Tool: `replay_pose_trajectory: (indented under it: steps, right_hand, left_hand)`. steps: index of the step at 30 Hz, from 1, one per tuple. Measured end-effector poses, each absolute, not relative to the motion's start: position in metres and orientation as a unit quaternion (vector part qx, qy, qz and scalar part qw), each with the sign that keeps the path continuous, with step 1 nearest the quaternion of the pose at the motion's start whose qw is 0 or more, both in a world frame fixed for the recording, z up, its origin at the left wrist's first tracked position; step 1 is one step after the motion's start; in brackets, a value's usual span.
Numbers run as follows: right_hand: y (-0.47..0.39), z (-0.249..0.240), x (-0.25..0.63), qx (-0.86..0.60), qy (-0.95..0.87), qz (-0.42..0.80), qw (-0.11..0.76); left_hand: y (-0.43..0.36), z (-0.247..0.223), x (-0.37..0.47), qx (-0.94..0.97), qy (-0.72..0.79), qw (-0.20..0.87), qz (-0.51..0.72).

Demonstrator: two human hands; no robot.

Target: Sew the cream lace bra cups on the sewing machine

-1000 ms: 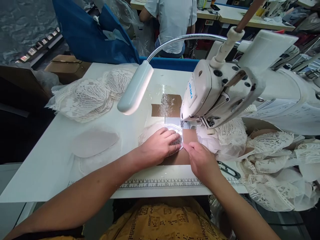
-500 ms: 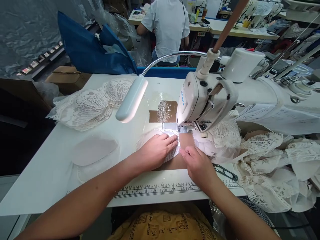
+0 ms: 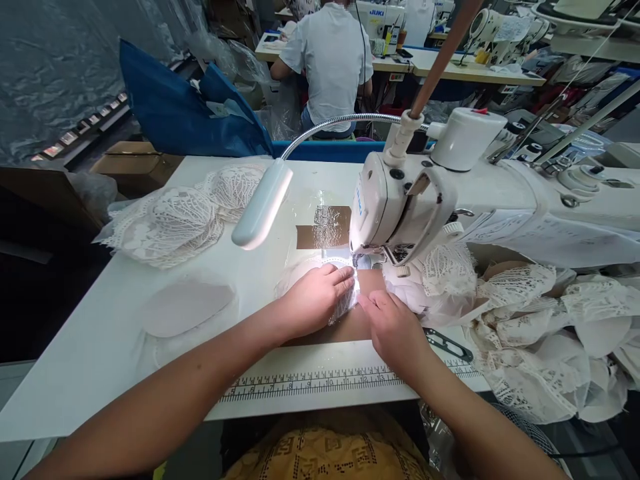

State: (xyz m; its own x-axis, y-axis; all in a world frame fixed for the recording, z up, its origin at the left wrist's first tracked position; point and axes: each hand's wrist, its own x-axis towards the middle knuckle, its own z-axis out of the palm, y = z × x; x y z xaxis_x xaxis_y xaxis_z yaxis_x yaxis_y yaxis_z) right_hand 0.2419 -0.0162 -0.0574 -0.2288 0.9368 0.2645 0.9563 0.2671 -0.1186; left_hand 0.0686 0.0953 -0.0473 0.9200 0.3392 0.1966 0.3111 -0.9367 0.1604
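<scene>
A white lace piece (image 3: 344, 307) lies under the needle area of the white sewing machine (image 3: 376, 200). My left hand (image 3: 317, 297) rests on this lace with its fingers held together, the fingertips close to the presser foot. Just to the right, my right hand (image 3: 393, 323) pinches the near edge of the lace between thumb and forefinger. Brown tape (image 3: 371, 281) covers the machine bed between the hands, and a further brown patch (image 3: 306, 237) sits behind them. A lit lamp (image 3: 263, 203) hangs over the left side of the work.
Lace cups (image 3: 170, 220) are piled at the back left, with pale oval pads (image 3: 187, 308) nearer. A heap of lace pieces (image 3: 540, 340) hangs at the right. A dark metal tool (image 3: 449, 344) lies by my right wrist, near a ruler strip (image 3: 310, 385). A person (image 3: 330, 63) sits beyond.
The view has shifted slightly, so the machine appears a little further left. Both hands keep nearly the same places, and the lace edge between them has moved slightly.
</scene>
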Motion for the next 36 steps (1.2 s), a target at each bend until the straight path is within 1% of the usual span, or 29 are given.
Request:
replay_pose_trajectory:
  steps: [6,9,13,18,24,29,36]
  right_hand:
    - [0.005,-0.044,0.243,-0.630,-0.774,0.011,0.064]
    - [0.013,-0.042,0.242,-0.641,-0.766,0.018,0.044]
    - [0.015,-0.045,0.242,-0.647,-0.761,0.012,0.047]
    - [0.015,-0.049,0.243,-0.645,-0.763,0.003,0.049]
    - [0.022,-0.047,0.242,-0.662,-0.749,0.006,0.032]
    - [0.024,-0.049,0.244,-0.664,-0.746,0.006,0.037]
    - [0.020,-0.055,0.248,-0.666,-0.742,-0.001,0.077]
  left_hand:
    - [0.119,-0.047,0.071,0.983,0.141,0.044,0.108]
    - [0.130,-0.045,0.071,0.986,0.130,0.033,0.100]
    - [0.133,-0.045,0.069,0.985,0.132,0.031,0.106]
    - [0.129,-0.046,0.067,0.985,0.087,0.075,0.131]
    - [0.137,-0.047,0.068,0.982,0.094,0.086,0.138]
    - [0.146,-0.048,0.069,0.985,0.101,0.070,0.125]
    - [0.147,-0.050,0.071,0.982,0.141,0.038,0.117]
